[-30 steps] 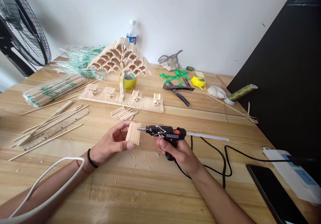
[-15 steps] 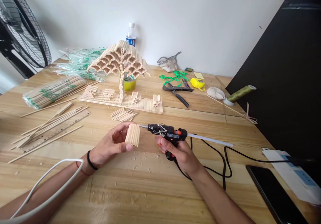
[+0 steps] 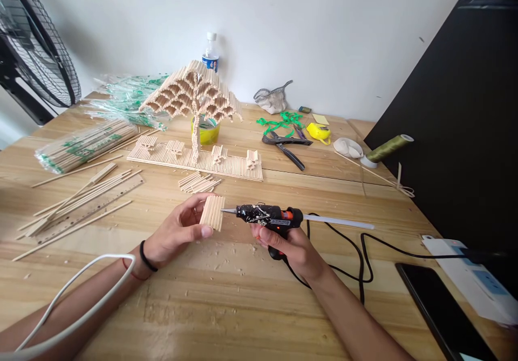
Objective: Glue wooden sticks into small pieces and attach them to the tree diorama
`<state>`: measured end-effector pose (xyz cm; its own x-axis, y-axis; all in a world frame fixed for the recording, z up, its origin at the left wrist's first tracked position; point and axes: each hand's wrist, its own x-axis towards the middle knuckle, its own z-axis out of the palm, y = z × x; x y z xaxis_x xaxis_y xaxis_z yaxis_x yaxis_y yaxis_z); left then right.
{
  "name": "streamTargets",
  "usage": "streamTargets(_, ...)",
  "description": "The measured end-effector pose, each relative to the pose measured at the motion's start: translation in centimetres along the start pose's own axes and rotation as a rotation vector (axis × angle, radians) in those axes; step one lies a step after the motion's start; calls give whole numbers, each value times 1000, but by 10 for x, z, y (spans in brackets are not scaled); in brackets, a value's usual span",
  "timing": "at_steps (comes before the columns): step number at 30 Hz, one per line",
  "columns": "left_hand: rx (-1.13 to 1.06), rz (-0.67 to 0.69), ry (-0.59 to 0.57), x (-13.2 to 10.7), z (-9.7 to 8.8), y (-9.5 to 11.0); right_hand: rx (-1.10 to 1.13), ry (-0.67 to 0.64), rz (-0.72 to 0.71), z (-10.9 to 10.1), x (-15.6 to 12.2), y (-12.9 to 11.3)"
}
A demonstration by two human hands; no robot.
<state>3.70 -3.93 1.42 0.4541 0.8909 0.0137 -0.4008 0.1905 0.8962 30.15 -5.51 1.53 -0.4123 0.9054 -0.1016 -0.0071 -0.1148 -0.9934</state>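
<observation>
My left hand (image 3: 184, 225) grips a small panel of short wooden sticks (image 3: 212, 213) joined side by side, thumb at its lower edge. In my right hand (image 3: 289, 245) is a black hot glue gun (image 3: 259, 215), its metal nozzle at the panel's right edge. A translucent glue stick (image 3: 340, 221) juts from the gun's back. Beyond my hands stands a stick-built model (image 3: 195, 140) with a tree-like canopy on a trunk, its long base bearing several small stick pieces. Loose short sticks (image 3: 198, 182) lie in front of that base.
Long sticks and a clear ruler (image 3: 93, 207) lie at left, near a bagged stick bundle (image 3: 87, 145). Pliers (image 3: 286, 149), a yellow tape measure (image 3: 319, 133) and a thread spool (image 3: 388, 150) are farther back. A phone (image 3: 443, 310), power strip (image 3: 465, 274) and black cord (image 3: 364, 264) are at right.
The glue gun's nozzle has moved down along the panel's right edge, from near its top corner. The panel has shifted slightly up and left. Both hands keep their hold.
</observation>
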Motion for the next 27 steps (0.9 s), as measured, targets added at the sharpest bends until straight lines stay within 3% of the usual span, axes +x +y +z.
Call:
streamTargets(22, -32, 14, 14, 0, 2, 1, 5, -124, -46, 0, -2, -3)
streamTargets(27, -17, 1, 16, 1, 1, 0, 30, -50, -26, 0, 0, 4)
